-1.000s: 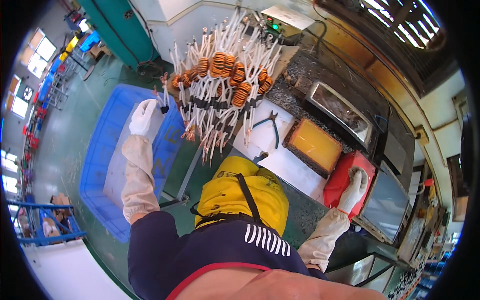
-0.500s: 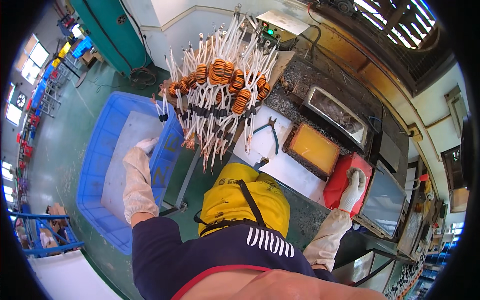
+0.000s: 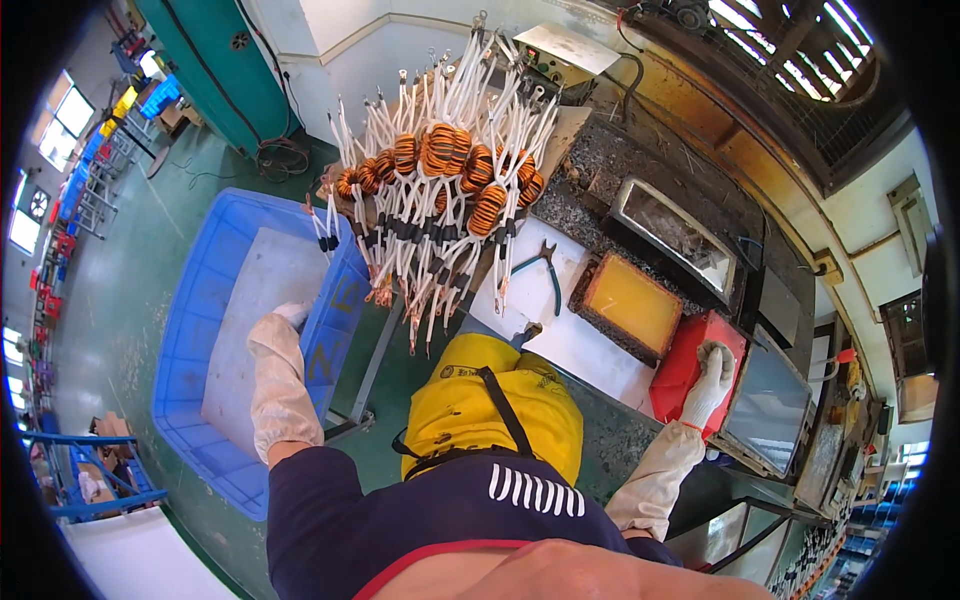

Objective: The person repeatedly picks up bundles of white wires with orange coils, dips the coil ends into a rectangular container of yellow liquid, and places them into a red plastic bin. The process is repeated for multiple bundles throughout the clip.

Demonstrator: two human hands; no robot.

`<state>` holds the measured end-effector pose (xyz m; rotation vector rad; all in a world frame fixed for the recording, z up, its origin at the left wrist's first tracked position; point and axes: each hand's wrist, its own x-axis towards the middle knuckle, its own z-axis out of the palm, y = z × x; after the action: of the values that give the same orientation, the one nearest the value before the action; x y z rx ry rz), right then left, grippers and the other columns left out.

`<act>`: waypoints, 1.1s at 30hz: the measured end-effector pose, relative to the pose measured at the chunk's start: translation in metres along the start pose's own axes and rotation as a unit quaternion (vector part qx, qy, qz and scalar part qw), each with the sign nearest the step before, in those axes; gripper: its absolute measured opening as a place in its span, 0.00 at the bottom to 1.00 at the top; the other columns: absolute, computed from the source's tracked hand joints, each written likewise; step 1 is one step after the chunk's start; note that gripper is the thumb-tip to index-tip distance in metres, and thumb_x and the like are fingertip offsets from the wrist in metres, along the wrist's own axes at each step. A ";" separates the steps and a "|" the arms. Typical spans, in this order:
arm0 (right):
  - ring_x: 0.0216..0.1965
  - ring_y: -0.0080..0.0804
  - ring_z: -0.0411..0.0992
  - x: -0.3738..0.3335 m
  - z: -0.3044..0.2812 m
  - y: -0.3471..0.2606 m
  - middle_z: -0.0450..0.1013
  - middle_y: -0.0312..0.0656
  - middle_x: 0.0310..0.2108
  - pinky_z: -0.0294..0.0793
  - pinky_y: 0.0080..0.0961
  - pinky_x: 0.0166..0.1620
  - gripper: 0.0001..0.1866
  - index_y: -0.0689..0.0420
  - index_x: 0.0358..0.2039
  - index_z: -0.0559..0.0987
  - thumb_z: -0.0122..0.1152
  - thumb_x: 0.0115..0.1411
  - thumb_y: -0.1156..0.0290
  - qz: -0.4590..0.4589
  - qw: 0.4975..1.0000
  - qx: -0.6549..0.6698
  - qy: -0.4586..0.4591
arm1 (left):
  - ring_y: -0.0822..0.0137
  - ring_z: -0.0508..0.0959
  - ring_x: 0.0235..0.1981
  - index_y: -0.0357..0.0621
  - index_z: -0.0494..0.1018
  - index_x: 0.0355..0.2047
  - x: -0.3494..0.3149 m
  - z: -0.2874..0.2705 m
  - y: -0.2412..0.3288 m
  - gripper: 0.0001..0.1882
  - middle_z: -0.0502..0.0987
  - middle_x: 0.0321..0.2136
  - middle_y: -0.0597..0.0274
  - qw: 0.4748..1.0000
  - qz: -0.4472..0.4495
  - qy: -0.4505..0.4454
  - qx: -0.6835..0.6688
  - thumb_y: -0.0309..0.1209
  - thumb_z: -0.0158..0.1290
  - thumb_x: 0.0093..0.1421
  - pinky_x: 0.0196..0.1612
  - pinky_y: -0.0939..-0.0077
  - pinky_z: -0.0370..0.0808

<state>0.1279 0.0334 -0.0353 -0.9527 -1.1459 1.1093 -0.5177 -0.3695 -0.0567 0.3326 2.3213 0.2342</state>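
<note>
The right grip [image 3: 711, 382], white-gloved, had its fingers curled at the red box [image 3: 677, 368]; whether it pinched anything could not be told. The left grip [image 3: 293, 313], also gloved, was down inside the blue bin [image 3: 192, 335], mostly hidden by its own sleeve, so I cannot tell whether its fingers were spread or pressed together.

The red box, directly behind and to the left of the right grip, was glossy and angular, with flat sides. The blue bin surrounded the left grip: a deep plastic tub with ribbed walls, dark painted marks on the wall just right of that grip, and a pale bottom.

The bin's right wall rose close beside the left grip, while its left wall stood farther off, the pale bottom stretching between. Beyond that left wall ran the green floor [image 3: 110, 320]. Ahead and to the right of the left grip, copper-wound coils [image 3: 445, 150] with white leads were bunched, some ends hanging past the edge of the desk [image 3: 590, 150].

Left of the right grip, past the red box, came a tray [image 3: 612, 332] of yellow material, then a white sheet [image 3: 560, 340] carrying teal-handled pliers [image 3: 554, 275]. A grey framed panel [image 3: 770, 400] bounded the right grip's right side, and a metal-rimmed trough [image 3: 668, 256] lay ahead of it.
</note>
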 end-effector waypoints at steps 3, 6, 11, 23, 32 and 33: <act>0.40 0.29 0.75 -0.001 0.000 0.000 0.76 0.43 0.39 0.77 0.27 0.47 0.09 0.62 0.43 0.76 0.54 0.65 0.72 -0.001 1.000 0.002 0.002 | 0.64 0.79 0.39 0.39 0.74 0.52 -0.022 0.000 0.017 0.26 0.80 0.40 0.54 1.000 -0.019 -0.001 -0.019 0.44 0.55 0.59 0.41 0.70 0.75; 0.40 0.29 0.75 0.000 0.001 0.000 0.76 0.43 0.39 0.77 0.28 0.47 0.09 0.62 0.43 0.76 0.54 0.65 0.72 0.004 1.000 -0.004 0.004 | 0.65 0.79 0.39 0.39 0.74 0.52 -0.010 0.003 0.006 0.26 0.80 0.40 0.54 1.000 -0.013 0.004 -0.018 0.45 0.55 0.59 0.41 0.70 0.75; 0.39 0.29 0.75 -0.001 0.003 -0.003 0.76 0.43 0.39 0.77 0.27 0.46 0.09 0.62 0.43 0.76 0.53 0.65 0.73 0.005 1.000 -0.003 0.005 | 0.65 0.79 0.39 0.38 0.74 0.51 0.008 0.004 -0.005 0.26 0.80 0.40 0.54 1.000 0.009 -0.011 -0.027 0.45 0.55 0.59 0.41 0.70 0.75; 0.39 0.28 0.75 -0.002 0.002 -0.004 0.76 0.42 0.39 0.77 0.28 0.47 0.09 0.61 0.43 0.76 0.53 0.65 0.72 0.002 1.000 -0.006 -0.014 | 0.66 0.79 0.39 0.36 0.74 0.51 0.011 0.016 -0.045 0.27 0.80 0.40 0.54 0.981 0.076 -0.110 -0.144 0.45 0.55 0.60 0.41 0.70 0.75; 0.40 0.29 0.76 -0.001 0.001 -0.005 0.77 0.42 0.40 0.76 0.28 0.48 0.10 0.61 0.44 0.76 0.54 0.65 0.71 0.014 1.000 0.008 -0.025 | 0.67 0.79 0.38 0.34 0.74 0.48 0.041 0.031 -0.100 0.26 0.80 0.39 0.55 0.942 0.143 -0.082 -0.292 0.45 0.56 0.60 0.40 0.71 0.75; 0.40 0.29 0.76 0.000 0.003 -0.004 0.77 0.42 0.40 0.76 0.28 0.48 0.10 0.61 0.44 0.76 0.54 0.65 0.71 0.017 0.999 0.015 -0.031 | 0.67 0.79 0.37 0.33 0.75 0.47 0.047 0.031 -0.118 0.25 0.80 0.38 0.55 0.937 0.143 -0.070 -0.312 0.45 0.56 0.60 0.39 0.72 0.75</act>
<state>0.1259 0.0329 -0.0307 -0.9223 -1.1641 1.1867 -0.5471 -0.4650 -0.1416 0.3453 1.9255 1.0289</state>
